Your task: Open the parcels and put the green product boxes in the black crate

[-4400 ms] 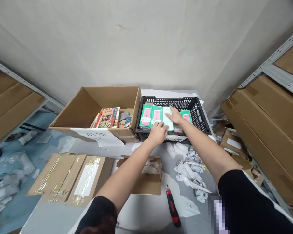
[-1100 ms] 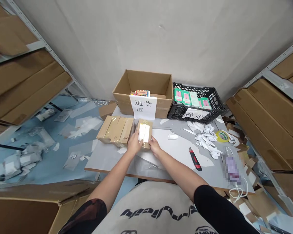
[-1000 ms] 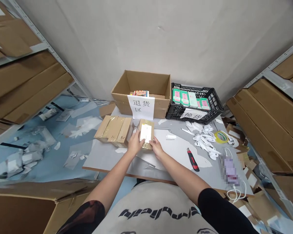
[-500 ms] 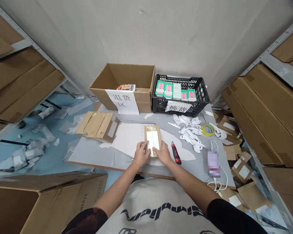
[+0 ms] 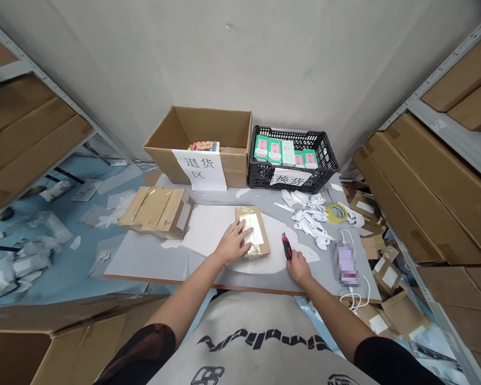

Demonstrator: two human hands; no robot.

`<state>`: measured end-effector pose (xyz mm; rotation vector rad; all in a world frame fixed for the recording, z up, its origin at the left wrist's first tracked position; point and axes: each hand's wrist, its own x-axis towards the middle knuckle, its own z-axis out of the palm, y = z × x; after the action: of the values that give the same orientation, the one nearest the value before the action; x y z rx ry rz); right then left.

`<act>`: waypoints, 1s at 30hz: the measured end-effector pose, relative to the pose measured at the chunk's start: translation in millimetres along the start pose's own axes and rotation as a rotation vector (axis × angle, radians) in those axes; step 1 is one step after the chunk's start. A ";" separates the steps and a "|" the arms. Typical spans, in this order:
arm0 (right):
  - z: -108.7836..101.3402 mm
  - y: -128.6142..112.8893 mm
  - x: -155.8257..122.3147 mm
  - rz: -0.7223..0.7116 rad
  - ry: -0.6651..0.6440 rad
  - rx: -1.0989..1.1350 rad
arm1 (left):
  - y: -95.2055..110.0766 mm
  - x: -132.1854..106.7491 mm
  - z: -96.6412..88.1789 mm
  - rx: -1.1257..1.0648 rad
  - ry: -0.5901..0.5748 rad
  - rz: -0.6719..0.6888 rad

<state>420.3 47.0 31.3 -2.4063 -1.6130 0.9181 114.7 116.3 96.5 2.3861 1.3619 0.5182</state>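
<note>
left hand (image 5: 233,243): open, palm down, fingers spread on the kraft parcel; not closed around it.
right hand (image 5: 299,268): loosely curled, fingertips at the lower end of the utility knife (image 5: 287,248); cannot tell whether it grips the handle, as the fingers hide that end.
kraft parcel (image 5: 253,232): flat, wrapped in clear tape, white label on top, lying slightly tilted on a white sheet (image 5: 208,224); left edge partly covered by the left hand.
desk (image 5: 144,259): grey top; carries everything below.
taped parcels (image 5: 156,213): stacked group left of the white sheet, well apart from the hands.
cardboard box (image 5: 234,174): open, at the desk's far edge; paper sign (image 5: 198,170) reading 退货区 on its front; books (image 5: 203,146) inside, cut off by the front wall.
black crate (image 5: 260,179): just beside the box; green and pink boxes (image 5: 282,152) stand inside, lower parts hidden.
crumpled white paper (image 5: 308,219): heaped right of the knife, near a tape roll (image 5: 336,213).
pixelated object (image 5: 346,264): blurred, cannot be identified; white cable (image 5: 355,297) runs from it.
</note>
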 end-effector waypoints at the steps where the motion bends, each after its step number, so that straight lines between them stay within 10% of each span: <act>1: 1.9 -3.7 -1.3 0.021 0.008 0.022 | -5.4 3.3 -2.7 -0.014 -0.032 0.023; 8: -14.7 -27.1 -2.8 0.156 -0.043 0.360 | -23.1 3.6 8.1 -0.003 -0.058 0.096; 16: -59.4 -97.7 -15.5 -0.094 -0.155 0.778 | 9.7 -19.7 33.8 -0.011 0.069 0.010; 21: -54.2 -141.0 -21.5 -0.309 -0.090 0.441 | 20.0 -32.3 34.8 -0.091 0.052 0.010; 30: -32.0 -138.9 -25.1 -0.556 -0.018 0.138 | -31.3 -7.1 -8.1 -0.063 -0.079 0.222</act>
<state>318.8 92.9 123.6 -1.7148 -1.9913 0.8998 84.2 126.1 88.1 2.4922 1.0385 0.5108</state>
